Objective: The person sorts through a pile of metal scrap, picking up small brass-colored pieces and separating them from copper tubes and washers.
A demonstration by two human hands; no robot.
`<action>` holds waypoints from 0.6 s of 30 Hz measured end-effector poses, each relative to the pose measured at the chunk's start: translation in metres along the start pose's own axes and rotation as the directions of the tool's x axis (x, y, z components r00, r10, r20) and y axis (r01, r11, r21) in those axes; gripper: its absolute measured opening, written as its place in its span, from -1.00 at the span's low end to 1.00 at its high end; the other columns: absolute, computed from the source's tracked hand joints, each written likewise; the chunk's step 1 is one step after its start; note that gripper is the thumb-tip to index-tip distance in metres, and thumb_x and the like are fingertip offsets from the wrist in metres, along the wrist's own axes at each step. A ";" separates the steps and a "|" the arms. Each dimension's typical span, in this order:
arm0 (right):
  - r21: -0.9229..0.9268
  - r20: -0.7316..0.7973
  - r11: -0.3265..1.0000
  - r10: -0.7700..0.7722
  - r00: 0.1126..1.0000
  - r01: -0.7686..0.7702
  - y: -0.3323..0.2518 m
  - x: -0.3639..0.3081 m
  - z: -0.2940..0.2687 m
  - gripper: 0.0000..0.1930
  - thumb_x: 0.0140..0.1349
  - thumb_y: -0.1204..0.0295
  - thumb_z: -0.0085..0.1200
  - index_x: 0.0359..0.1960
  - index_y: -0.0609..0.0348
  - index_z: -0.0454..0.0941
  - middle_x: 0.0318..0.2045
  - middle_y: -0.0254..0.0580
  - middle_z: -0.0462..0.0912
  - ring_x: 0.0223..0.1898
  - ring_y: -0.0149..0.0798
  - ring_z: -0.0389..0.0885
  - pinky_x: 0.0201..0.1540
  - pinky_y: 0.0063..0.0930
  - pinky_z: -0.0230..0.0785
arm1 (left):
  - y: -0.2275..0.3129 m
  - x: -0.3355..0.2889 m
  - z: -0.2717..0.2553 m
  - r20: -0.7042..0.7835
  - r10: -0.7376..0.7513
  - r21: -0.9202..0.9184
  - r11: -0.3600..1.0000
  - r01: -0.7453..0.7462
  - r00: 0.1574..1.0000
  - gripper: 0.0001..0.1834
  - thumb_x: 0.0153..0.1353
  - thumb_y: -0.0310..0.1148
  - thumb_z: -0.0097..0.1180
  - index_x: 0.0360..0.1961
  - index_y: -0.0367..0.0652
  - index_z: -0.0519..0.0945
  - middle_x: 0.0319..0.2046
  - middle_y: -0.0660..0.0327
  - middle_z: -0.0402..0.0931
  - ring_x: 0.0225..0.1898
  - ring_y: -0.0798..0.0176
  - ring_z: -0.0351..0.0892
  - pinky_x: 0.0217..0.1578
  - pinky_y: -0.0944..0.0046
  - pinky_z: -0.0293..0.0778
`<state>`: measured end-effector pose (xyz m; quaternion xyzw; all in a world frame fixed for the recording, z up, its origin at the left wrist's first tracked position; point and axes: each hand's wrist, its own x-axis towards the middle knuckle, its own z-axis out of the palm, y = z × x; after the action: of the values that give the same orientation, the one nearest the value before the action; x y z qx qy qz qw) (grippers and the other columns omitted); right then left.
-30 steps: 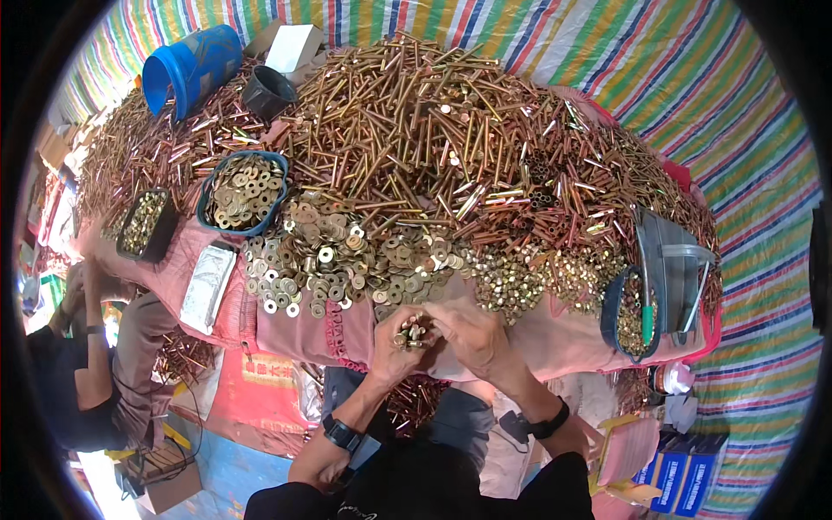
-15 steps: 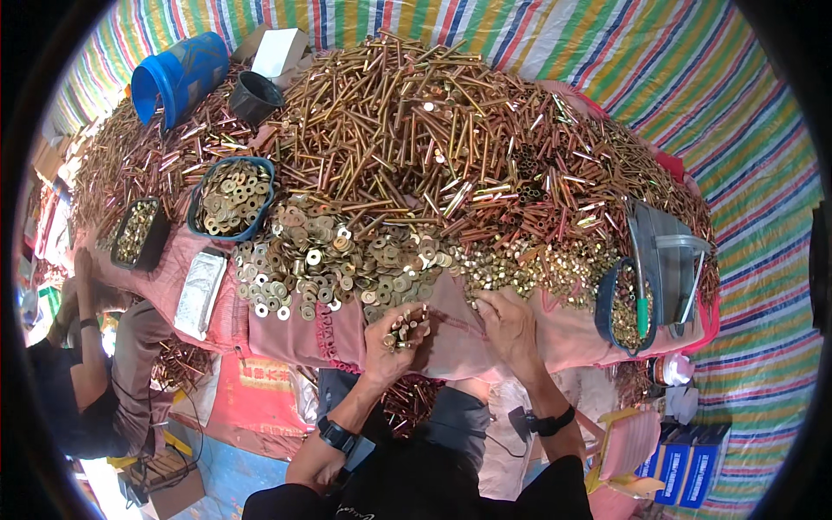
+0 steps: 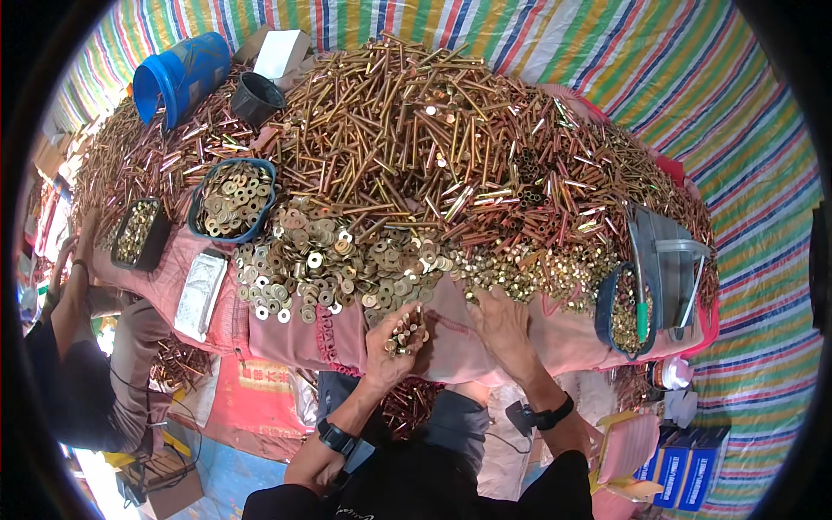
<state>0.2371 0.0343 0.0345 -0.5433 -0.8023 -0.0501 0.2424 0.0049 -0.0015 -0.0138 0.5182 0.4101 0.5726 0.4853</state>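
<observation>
My left hand [image 3: 390, 349] is closed around a bunch of metal bolts [image 3: 406, 334], their ends showing above the palm and fingers. Over the pink cloth, my right hand [image 3: 503, 329] has its fingers bent and drawn together at the near edge of a heap of small brassy nuts [image 3: 542, 267]. Whatever its fingertips hold is too small to make out. Beside the nuts, to the left, lies a heap of flat round washers [image 3: 321, 260]. Behind both spreads a large mound of long brassy metal rods or tubes [image 3: 390, 130].
A blue basin of washers [image 3: 232, 199] and a dark tray of nuts [image 3: 139, 232] stand at left, near a silver packet [image 3: 200, 295]. At right is a nut-filled basin [image 3: 626, 312] with a green-handled tool [image 3: 642, 321]. A blue bucket [image 3: 178, 78] lies far left; a co-worker's arm [image 3: 74, 286] is at left.
My right hand has shifted slightly left and its fingers have drawn in at the nuts. My left hand stays nearly in place with the bolts. The co-worker's arm has reached farther forward.
</observation>
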 end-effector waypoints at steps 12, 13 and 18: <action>0.154 0.234 0.949 0.235 0.943 -0.275 -0.006 0.026 -0.004 -0.74 0.29 0.30 0.33 -0.13 0.21 0.73 -0.31 0.12 0.65 -0.29 0.23 0.67 -0.23 0.06 0.45 | 0.002 0.001 0.000 0.002 0.087 0.012 0.996 -0.087 0.996 -0.58 0.17 -0.75 0.23 0.08 -0.33 0.64 -0.09 0.13 0.62 -0.20 0.24 0.69 -0.15 0.29 0.61; 0.142 0.260 0.948 0.242 0.935 -0.285 -0.005 0.028 -0.002 -0.75 0.28 0.30 0.34 -0.14 0.21 0.73 -0.31 0.11 0.65 -0.29 0.23 0.67 -0.23 0.06 0.46 | 0.005 0.002 0.001 0.004 0.086 0.037 0.996 -0.086 0.996 -0.58 0.16 -0.77 0.23 0.07 -0.32 0.64 -0.08 0.12 0.61 -0.19 0.23 0.69 -0.15 0.29 0.62; 0.061 0.288 0.951 0.274 0.918 -0.303 -0.006 0.033 0.012 -0.81 0.27 0.33 0.29 -0.32 0.23 0.69 -0.34 0.06 0.61 -0.30 0.20 0.67 -0.23 0.07 0.47 | 0.013 0.000 0.001 -0.007 0.105 0.116 0.988 -0.103 0.994 -0.58 0.14 -0.79 0.25 0.04 -0.30 0.67 -0.15 0.14 0.62 -0.18 0.23 0.67 -0.15 0.29 0.59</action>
<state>0.2178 0.0643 0.0398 -0.6437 -0.7408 0.1046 0.1609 0.0046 -0.0038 -0.0005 0.5621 0.4181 0.5760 0.4213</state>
